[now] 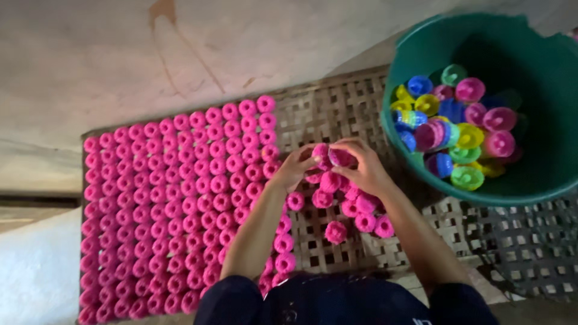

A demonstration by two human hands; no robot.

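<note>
Your work surface is a woven lattice mat [337, 108] of flat brown strips, open-meshed and worn. On its left part stand close rows of pink moulded pieces [180, 204], small, round and ridged like little flowers, matt in finish. A loose cluster of the same pink pieces [355, 210] lies just below your hands, unaligned. To the right sits a smooth green plastic bucket [542, 180], round-rimmed, holding glossy cup-shaped moulds [457, 129] in blue, yellow, green and magenta, piled at random.

Your left hand [295, 168] has its grip closed by the fingertips on a pink piece [320, 151]. Your right hand [361, 165] has its grip closed over a pink mould [341, 157], fingers curled round its rim. Both items meet between your hands, held above the loose cluster near the mat's middle.
</note>
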